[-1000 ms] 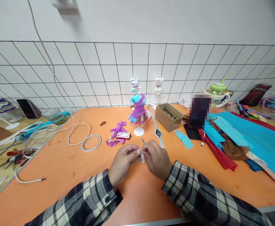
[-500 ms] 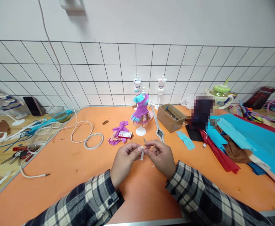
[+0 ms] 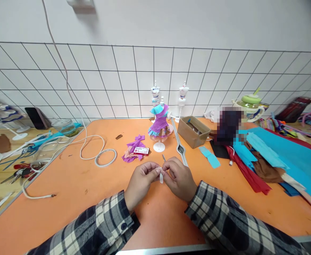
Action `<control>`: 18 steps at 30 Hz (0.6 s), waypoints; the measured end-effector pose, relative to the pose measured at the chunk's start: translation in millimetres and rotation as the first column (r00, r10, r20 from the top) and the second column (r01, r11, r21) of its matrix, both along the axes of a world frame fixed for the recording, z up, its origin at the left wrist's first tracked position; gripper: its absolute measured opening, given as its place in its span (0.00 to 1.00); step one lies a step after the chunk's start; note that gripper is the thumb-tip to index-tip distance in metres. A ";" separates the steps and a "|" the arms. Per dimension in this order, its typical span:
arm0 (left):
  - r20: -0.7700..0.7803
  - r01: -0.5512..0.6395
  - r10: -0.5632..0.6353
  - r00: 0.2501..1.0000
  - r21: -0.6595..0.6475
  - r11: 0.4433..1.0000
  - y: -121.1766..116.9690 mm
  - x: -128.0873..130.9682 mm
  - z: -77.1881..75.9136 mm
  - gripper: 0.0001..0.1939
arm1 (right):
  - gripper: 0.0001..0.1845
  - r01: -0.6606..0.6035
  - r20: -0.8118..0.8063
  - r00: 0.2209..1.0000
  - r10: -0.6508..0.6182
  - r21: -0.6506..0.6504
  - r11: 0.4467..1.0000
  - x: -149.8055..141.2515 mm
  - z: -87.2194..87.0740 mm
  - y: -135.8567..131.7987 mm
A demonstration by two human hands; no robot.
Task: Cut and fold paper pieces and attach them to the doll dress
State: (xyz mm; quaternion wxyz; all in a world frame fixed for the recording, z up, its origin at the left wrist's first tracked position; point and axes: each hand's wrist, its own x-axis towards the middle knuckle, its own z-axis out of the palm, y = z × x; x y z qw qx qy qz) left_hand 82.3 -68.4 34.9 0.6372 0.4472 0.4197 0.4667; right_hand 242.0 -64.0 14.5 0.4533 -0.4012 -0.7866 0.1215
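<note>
My left hand (image 3: 142,180) pinches a small white strip (image 3: 161,179) between thumb and forefinger. The strip's lower end hangs down between the two hands. Close against it, my right hand (image 3: 180,179) is closed with thumb and forefinger at the strip's upper part. A thin grey metal tool (image 3: 164,158) sticks out past the right fingers; the rest of it is hidden, so its kind is unclear. Beyond the hands stands a small white mannequin dressed in a purple and blue dress (image 3: 160,118). A red and white little box (image 3: 141,151) lies on purple scraps (image 3: 130,156).
A cardboard box (image 3: 194,132), a grey strap-like piece (image 3: 181,148) and a blue scrap (image 3: 210,157) lie right of the mannequin. Coloured fabrics (image 3: 290,156) cover the right side. A roll of tape (image 3: 105,158) and a white cable (image 3: 81,152) lie left on the orange table (image 3: 91,198).
The right fingers spread apart slightly half a second ago, with a tiny white bit below them, and are now back together at the strip. The left hand keeps its pinch.
</note>
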 end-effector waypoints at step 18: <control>-0.045 -0.080 0.083 0.995 0.070 0.994 3.9 -3.5 0.2 0.15 | 0.06 -0.131 -0.400 0.916 -0.025 -0.357 0.925 -5.1 -7.9 6.7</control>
